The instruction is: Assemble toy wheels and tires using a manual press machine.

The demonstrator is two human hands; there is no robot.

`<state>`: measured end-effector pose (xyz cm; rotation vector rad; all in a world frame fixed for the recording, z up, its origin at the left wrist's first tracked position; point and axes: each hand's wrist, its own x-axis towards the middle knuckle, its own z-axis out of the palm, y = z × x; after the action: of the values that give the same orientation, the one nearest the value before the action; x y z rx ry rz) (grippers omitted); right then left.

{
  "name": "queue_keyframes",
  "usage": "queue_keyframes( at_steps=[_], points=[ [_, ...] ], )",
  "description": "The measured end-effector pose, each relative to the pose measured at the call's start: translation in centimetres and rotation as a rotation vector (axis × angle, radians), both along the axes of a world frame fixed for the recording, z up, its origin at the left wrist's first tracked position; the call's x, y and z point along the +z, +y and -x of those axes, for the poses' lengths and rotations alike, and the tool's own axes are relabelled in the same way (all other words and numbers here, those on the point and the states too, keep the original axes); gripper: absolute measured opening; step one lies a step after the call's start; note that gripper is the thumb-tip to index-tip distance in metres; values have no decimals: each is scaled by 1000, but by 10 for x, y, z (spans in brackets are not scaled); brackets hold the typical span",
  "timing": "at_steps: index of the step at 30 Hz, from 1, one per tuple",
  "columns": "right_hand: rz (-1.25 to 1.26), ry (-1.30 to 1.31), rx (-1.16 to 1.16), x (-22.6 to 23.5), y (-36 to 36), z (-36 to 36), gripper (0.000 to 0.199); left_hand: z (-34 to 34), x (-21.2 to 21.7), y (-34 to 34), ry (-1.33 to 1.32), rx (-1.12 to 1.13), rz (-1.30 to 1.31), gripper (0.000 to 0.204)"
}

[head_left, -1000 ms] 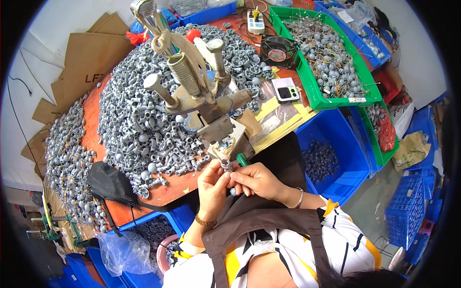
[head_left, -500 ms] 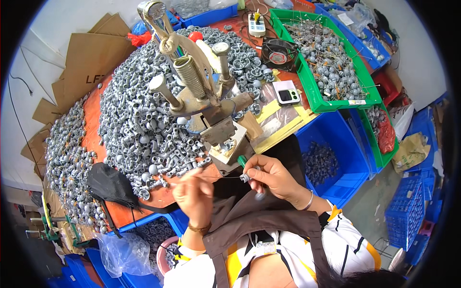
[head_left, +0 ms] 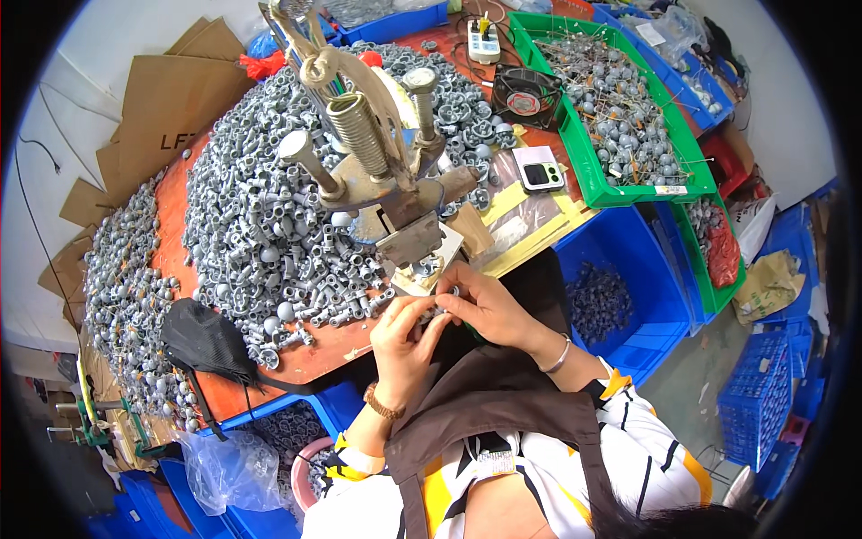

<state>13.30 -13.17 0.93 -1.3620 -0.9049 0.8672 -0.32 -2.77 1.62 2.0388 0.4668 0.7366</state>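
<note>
Two-handed: pinching one small grey part in right hand, cannot tell any grip in left hand; seemingly midway, with many heaped grey fittings remaining.

The small grey part between the left hand and right hand is mostly hidden, the upper edge cuts off the top of the press, and dark pieces in the blue bin are too small to tell apart
</note>
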Motion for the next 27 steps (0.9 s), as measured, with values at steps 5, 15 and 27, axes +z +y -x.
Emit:
queue_keyframes(
  at_steps=[5,15,27],
  points=[
    [105,-468,-208,-11,14,-5,23,-11,-20,12,10,106,-48,19],
    [63,-1050,-415,-12,25,-1,13,-31,-21,33,38,184,-137,20],
    [-203,119,-136,54,100,-143,33,-27,-21,36,125,102,-45,23]
  ],
)
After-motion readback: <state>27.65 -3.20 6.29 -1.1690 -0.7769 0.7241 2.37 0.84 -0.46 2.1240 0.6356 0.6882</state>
